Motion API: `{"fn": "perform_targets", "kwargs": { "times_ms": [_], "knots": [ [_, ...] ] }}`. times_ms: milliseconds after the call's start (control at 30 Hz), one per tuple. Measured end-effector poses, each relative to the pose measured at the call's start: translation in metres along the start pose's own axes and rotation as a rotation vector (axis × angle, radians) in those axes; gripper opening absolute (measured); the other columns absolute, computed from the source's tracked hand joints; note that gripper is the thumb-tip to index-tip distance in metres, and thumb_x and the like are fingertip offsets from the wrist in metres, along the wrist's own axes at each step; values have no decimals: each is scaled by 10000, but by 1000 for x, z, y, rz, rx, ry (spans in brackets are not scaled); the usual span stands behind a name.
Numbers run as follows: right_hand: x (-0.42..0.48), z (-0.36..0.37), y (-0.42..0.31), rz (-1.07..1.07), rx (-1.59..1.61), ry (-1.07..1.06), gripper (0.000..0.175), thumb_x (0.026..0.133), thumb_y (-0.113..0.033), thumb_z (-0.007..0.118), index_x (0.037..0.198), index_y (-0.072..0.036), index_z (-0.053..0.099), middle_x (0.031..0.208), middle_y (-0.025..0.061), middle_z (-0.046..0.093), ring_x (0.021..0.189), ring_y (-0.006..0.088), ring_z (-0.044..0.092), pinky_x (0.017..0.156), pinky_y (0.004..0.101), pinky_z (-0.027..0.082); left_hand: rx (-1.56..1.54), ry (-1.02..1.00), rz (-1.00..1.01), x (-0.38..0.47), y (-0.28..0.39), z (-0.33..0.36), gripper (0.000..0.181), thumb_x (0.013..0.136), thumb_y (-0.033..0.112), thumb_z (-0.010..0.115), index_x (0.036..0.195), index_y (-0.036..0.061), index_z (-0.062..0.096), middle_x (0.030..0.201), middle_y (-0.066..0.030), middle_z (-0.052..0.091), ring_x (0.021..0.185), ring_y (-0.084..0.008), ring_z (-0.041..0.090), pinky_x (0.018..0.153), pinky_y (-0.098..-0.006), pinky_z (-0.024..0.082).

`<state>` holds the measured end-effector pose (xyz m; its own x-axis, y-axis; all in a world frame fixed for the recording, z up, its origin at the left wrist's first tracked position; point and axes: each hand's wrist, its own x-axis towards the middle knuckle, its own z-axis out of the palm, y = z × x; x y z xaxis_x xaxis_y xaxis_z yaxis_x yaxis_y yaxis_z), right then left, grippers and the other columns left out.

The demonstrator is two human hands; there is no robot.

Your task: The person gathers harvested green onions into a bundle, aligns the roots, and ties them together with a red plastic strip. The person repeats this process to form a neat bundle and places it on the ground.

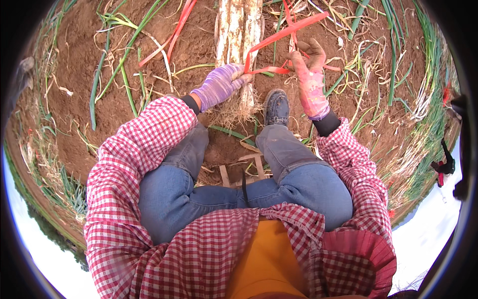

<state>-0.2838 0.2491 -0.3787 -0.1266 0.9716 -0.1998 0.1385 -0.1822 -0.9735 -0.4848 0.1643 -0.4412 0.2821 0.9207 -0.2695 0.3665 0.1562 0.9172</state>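
A bundle of long white-stemmed onions or leeks point(234, 33) lies on the soil before me, its shaggy roots point(233, 112) towards me. My left hand point(220, 86), in a purple knit glove, lies across the bundle near the root end and pinches a red plastic ribbon point(272, 38) against it. From those fingers one strand rises in a loose bend to the upper right. Another runs across to my right hand point(310, 74), in a soiled pink glove, right of the bundle. Strands pass at and behind its curled fingers; their grip on the ribbon is unclear.
More red ribbon point(178, 31) lies left of the bundle. Green onion leaves point(125, 56) and dry scraps litter the brown soil point(74, 101). My dark boot point(276, 107) stands near the roots. Rows of pulled onions point(429, 89) line the right side; another person point(445, 164) is far off there.
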Motion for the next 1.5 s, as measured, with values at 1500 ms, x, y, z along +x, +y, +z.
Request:
{"fn": "perform_targets", "kwargs": {
  "times_ms": [1500],
  "knots": [
    [13, -5, -4, -588, -1056, -748, 274, 864, -335, 624, 1032, -120, 592, 855, 118, 635, 766, 327, 640, 665, 425, 505, 89, 203, 73, 0, 13, 4, 258, 926, 291, 604, 962, 41, 657, 853, -174, 632, 821, -369, 609, 703, -428, 485]
  ]
}}
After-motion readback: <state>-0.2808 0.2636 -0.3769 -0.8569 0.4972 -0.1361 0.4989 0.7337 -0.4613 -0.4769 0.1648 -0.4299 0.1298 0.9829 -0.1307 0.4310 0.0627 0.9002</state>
